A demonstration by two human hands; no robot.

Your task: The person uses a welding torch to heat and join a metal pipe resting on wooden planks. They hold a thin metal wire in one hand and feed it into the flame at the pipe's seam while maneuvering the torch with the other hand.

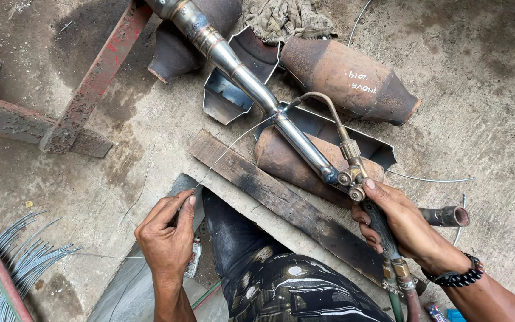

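On the concrete floor (pixel 478 71), a polished steel exhaust pipe (pixel 251 80) runs from far centre down toward the near right, lying across a rusty shell (pixel 287 161) and cut sheet-metal pieces (pixel 227 98). The right hand (pixel 397 223) grips the dark handle of a brass gas torch (pixel 353 170), fingers wrapped tight round it and thumb laid up by the valves; the curved torch tip arcs over to the pipe near its middle. The left hand (pixel 168 235) pinches a thin filler wire (pixel 227 149) between thumb and fingers, the wire reaching up to the same spot on the pipe.

Judging from this, the long thin wire could waver and miss the joint, since it is held far from its end. The pipe only rests on rounded scrap, so a nudge from the torch might roll it. Heat could also scorch the wooden plank (pixel 281 200) just beneath, or the person's trouser leg (pixel 239 238) lying close by.

Around are a rusty catalytic converter (pixel 347 77) at far right, a checked rag (pixel 284 18) beyond it, a red-painted steel frame (pixel 84 95) at left, a bundle of wire rods (pixel 13 262) near left, and a short pipe stub (pixel 448 216) beside the right hand. Hoses (pixel 403 301) trail from the torch by the knee and could snag.
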